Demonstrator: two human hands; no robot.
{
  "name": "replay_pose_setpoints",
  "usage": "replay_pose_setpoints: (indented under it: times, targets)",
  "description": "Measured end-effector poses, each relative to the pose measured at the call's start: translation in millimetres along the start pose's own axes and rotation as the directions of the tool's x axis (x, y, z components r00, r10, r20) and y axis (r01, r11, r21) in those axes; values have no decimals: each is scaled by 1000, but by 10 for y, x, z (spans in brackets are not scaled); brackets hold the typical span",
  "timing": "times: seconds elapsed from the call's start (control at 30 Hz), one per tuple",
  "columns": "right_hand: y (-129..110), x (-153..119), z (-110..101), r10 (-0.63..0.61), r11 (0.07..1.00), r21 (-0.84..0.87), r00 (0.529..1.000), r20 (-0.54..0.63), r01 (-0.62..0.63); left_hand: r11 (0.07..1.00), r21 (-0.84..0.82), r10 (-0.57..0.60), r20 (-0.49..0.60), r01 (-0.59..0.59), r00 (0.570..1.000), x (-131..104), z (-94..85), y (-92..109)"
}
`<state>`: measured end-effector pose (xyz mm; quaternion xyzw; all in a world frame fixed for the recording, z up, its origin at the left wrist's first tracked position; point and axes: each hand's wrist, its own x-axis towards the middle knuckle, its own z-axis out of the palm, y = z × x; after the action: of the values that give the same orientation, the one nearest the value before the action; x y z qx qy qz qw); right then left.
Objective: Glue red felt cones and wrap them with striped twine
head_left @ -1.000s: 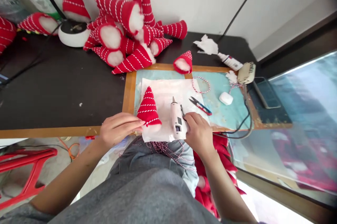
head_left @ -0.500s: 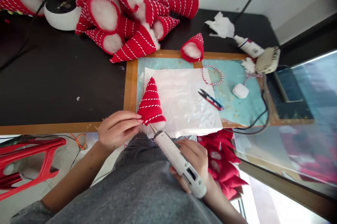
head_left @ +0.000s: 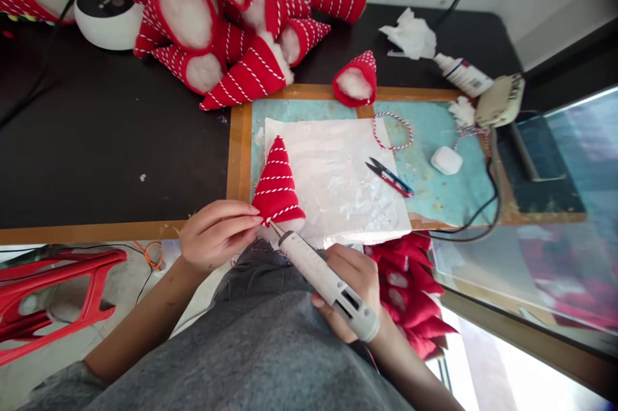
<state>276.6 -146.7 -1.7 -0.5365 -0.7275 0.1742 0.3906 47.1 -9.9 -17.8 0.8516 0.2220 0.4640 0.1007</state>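
Note:
A red felt cone (head_left: pixel 279 182) wound with red-and-white twisted cord lies on a white sheet (head_left: pixel 342 185), white stuffing showing at its base. My left hand (head_left: pixel 219 234) pinches the cone's lower left corner, at the cord's end. In my right hand (head_left: pixel 355 285) is a white pen-shaped glue gun (head_left: pixel 321 272), slanting up to the left. Its metal nozzle points at the cone's bottom edge, close to my left fingertips. Whether glue is coming out is too small to tell.
Stuffed red cones (head_left: pixel 251 73) are piled at the back, with one small cone (head_left: pixel 356 79) apart. Thread snips (head_left: pixel 390 178), a loop of twisted cord (head_left: pixel 393 131) and a white bottle (head_left: pixel 463 76) lie to the right. A red stool (head_left: pixel 91 288) stands at lower left.
The glue gun's nozzle has shifted slightly left along the cone's bottom edge, towards my left fingertips. My left hand keeps its pinch on the cone. The whole view has shifted slightly.

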Motion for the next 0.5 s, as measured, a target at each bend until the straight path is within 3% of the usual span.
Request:
replay_pose_setpoints:
  times: [0.5]
  targets:
    - [-15, 14, 8, 45, 998, 35, 999, 1, -45, 999, -37, -15, -20, 14, 1000, -20, 16, -8]
